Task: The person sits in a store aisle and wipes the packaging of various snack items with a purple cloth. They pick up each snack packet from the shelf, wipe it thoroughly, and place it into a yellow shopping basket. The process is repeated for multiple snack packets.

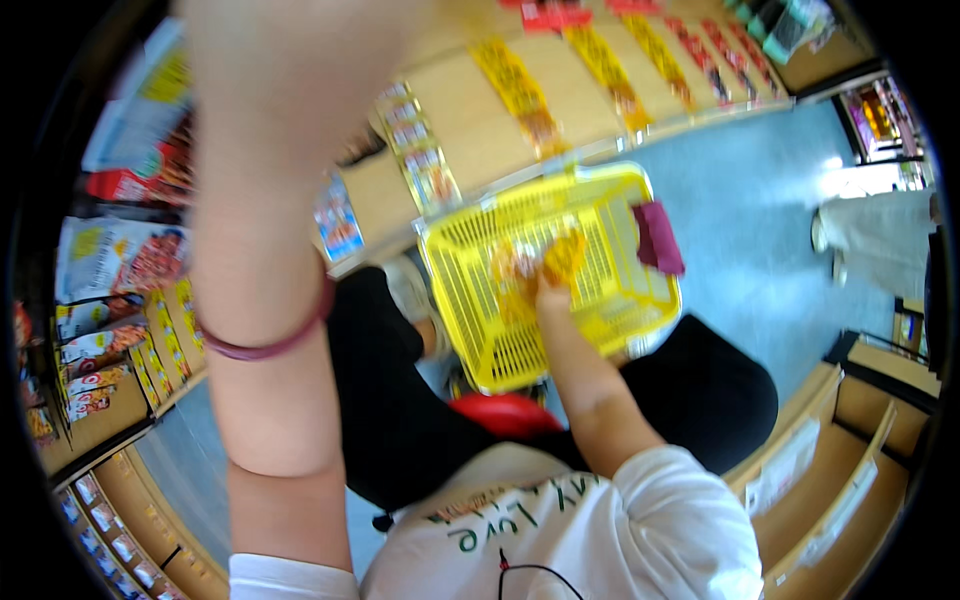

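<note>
A yellow plastic shopping basket [487, 341] lies before me, between my knees and the edge of a shelf. My right hand [553, 289] reaches into it and grips an orange-yellow plastic packet [565, 255]. Beside that hand, more clear and orange packaging [511, 270] lies in the basket, blurred. A dark red cloth or pad [658, 238] hangs over the basket's right rim. My left forearm, with a dark red bangle at the wrist, is raised close to the camera. The left hand [322, 52] is large and blurred at the top edge; its fingers cannot be made out.
A wooden shelf [600, 135] with rows of yellow and red packets runs behind the basket. Bagged food [124, 259] hangs at the left. Low wooden shelving [847, 457] stands at the lower right. A person in pale trousers [877, 236] stands at the far right. Beneath me is a red seat [510, 414].
</note>
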Motion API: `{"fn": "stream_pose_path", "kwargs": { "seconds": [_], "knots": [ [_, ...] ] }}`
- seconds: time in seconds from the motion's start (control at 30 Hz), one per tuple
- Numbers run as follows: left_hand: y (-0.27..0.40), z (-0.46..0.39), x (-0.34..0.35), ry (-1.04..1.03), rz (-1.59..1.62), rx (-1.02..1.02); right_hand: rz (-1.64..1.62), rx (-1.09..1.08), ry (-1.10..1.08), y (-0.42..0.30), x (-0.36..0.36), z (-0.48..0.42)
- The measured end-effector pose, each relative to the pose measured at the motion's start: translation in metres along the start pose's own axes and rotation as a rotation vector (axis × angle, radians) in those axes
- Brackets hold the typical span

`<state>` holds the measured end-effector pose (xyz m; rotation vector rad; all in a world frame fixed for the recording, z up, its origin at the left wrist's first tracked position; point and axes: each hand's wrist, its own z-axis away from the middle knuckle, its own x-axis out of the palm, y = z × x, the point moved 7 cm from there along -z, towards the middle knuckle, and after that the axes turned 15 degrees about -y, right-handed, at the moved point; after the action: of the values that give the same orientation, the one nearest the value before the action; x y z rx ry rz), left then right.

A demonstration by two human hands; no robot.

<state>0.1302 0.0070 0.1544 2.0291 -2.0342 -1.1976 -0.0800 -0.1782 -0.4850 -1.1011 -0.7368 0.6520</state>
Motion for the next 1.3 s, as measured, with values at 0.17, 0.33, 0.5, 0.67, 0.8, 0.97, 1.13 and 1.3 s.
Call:
{"fn": "stream_pose_path", "kwargs": {
  "seconds": [0.17, 0.33, 0.5, 0.67, 0.8, 0.97, 1.13, 1.3],
  "knots": [
    [0.008, -0.006, 0.002, 0.052, -0.086, 0.033, -0.193, 0.24, 0.363, 0.025, -0.007, 0.025],
    [0.014, -0.004, -0.01, 0.055, -0.151, 0.022, -0.235, 0.266, 0.35, -0.06, 0.037, 0.021],
    [0.012, -0.009, -0.008, -0.019, -0.071, -0.074, -0.124, -0.136, 0.115, -0.185, 0.072, 0.015],
    [0.002, -0.01, -0.006, -0.026, 0.029, -0.1, -0.073, -0.269, -0.228, -0.298, 0.143, 0.015],
    [0.0, -0.009, -0.008, -0.056, 0.147, -0.101, 0.004, -0.431, -0.422, -0.369, 0.192, 0.021],
    [0.002, -0.009, -0.01, -0.081, 0.203, -0.125, 0.259, -0.512, -0.484, -0.432, 0.225, 0.041],
    [-0.003, -0.011, -0.004, -0.115, 0.147, -0.147, 0.143, -0.568, -0.505, -0.46, 0.236, 0.048],
    [-0.006, -0.015, -0.006, -0.123, 0.152, -0.164, 0.075, -0.649, -0.559, -0.482, 0.244, 0.049]
  ]
}}
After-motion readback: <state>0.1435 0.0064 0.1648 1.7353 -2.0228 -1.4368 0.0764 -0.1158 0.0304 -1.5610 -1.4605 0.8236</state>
